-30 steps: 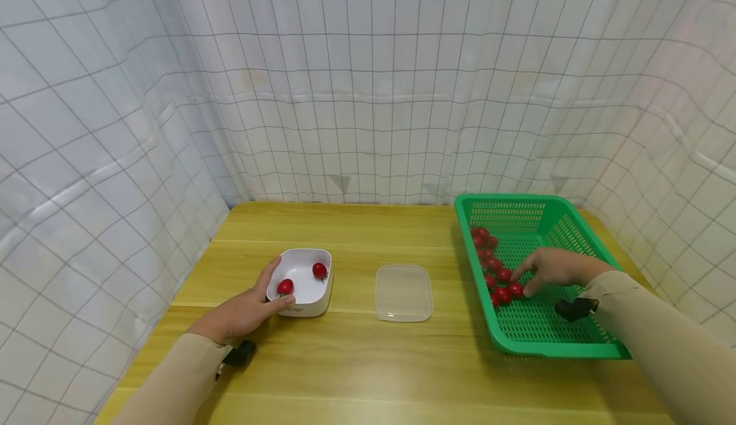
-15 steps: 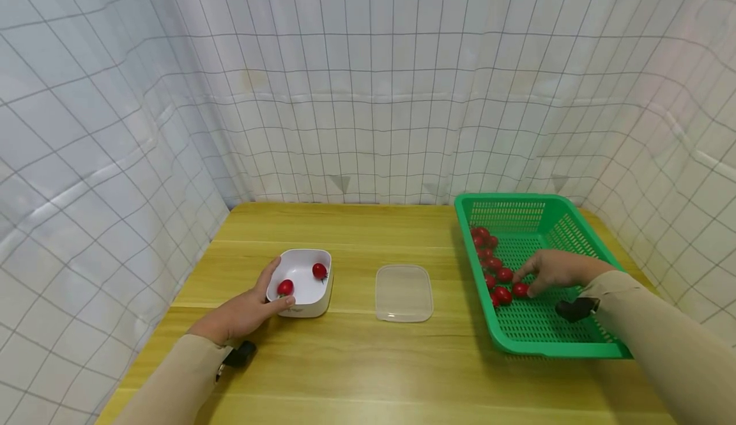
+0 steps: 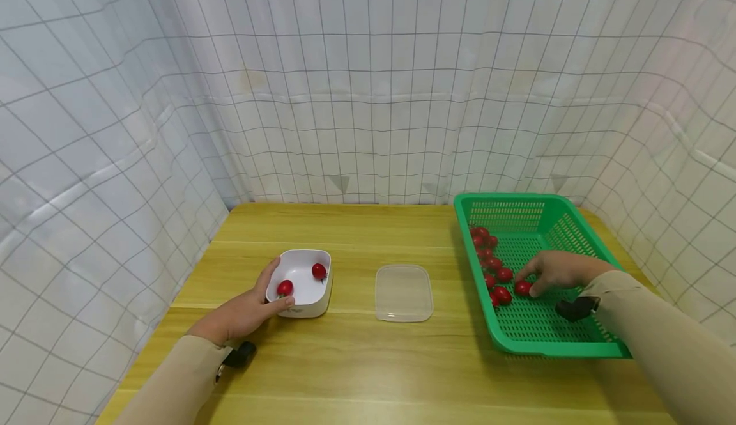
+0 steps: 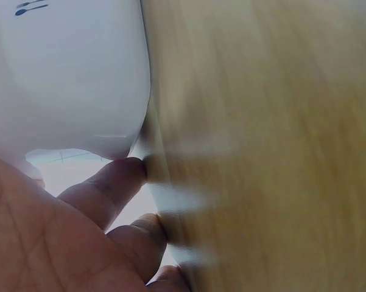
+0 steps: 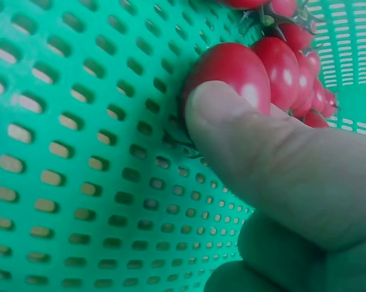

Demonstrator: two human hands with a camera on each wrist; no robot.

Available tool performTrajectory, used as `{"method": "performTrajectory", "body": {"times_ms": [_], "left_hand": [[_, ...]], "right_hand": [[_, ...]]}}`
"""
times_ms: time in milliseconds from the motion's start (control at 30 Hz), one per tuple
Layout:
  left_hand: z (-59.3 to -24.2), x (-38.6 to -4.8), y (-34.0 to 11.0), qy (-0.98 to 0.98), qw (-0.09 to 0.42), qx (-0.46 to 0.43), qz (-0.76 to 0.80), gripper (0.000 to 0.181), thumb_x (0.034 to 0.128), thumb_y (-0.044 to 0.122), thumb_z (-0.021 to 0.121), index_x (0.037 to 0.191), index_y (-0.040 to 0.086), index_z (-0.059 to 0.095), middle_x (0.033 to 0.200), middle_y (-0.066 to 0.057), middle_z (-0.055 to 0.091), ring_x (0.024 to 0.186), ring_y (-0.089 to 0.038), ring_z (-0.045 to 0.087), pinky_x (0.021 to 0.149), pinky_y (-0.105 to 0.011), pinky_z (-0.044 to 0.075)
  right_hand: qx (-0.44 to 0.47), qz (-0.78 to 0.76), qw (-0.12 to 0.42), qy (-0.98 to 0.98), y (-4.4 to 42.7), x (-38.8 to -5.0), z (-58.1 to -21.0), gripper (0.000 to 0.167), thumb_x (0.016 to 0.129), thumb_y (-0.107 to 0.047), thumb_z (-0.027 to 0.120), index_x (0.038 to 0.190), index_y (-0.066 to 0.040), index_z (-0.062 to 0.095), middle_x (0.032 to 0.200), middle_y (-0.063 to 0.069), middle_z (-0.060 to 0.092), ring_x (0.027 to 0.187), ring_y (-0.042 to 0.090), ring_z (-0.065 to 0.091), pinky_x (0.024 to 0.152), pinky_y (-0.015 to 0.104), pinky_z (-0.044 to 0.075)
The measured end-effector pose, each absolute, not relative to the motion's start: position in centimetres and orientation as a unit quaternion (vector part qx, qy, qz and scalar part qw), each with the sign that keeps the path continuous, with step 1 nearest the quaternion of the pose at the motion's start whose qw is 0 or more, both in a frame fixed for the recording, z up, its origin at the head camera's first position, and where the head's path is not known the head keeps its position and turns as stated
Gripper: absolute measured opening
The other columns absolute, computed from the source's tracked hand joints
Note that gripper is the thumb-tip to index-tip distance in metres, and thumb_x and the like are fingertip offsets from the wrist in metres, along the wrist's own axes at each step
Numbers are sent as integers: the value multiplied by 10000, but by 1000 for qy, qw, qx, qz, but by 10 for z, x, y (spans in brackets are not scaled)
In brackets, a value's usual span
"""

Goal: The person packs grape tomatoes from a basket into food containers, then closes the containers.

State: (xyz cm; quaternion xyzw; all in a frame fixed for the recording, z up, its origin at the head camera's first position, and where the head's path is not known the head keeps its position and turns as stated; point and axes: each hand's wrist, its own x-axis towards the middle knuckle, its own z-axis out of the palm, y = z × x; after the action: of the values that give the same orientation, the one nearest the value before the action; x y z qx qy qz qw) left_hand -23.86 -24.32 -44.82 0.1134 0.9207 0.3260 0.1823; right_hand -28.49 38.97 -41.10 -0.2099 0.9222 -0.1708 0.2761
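Observation:
My left hand (image 3: 246, 314) holds a white square food container (image 3: 313, 307), thumb at the near rim and fingers along its left side. Two cherry tomatoes lie inside, one tomato (image 3: 284, 287) near the thumb and another tomato (image 3: 319, 271) towards the right wall. In the left wrist view the container's side (image 4: 79, 73) carries a small cutlery print. My right hand (image 3: 560, 268) is down in a green plastic basket (image 3: 552, 349), pinching a cherry tomato (image 3: 522, 288) between thumb and forefinger. The right wrist view shows the thumb on that tomato (image 5: 231, 70), close to the perforated basket floor.
Several more cherry tomatoes (image 3: 493, 263) line the basket's left side. A translucent square lid (image 3: 404, 293) lies flat on the wooden table (image 3: 368, 367) between container and basket. Gridded white curtains (image 3: 374, 124) surround the back and sides.
The right hand and the tomato at its fingertips have shifted slightly right, away from the neighbouring tomatoes. The left hand and container stay practically still.

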Motion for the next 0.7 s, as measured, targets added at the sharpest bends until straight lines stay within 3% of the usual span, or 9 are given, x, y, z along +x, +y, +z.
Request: {"method": "performTrajectory", "body": {"times_ms": [700], "left_hand": [[-448, -238, -243, 919, 182, 111, 332, 1014, 1049, 551, 564, 1686, 189, -136, 1666, -373, 244, 1461, -542, 415, 1180, -688, 345]], "right_hand": [[-205, -171, 282, 922, 391, -286, -414, 454, 931, -144, 784, 1342, 25, 695, 1367, 270, 675, 1308, 544, 581, 1041, 651, 508]]}}
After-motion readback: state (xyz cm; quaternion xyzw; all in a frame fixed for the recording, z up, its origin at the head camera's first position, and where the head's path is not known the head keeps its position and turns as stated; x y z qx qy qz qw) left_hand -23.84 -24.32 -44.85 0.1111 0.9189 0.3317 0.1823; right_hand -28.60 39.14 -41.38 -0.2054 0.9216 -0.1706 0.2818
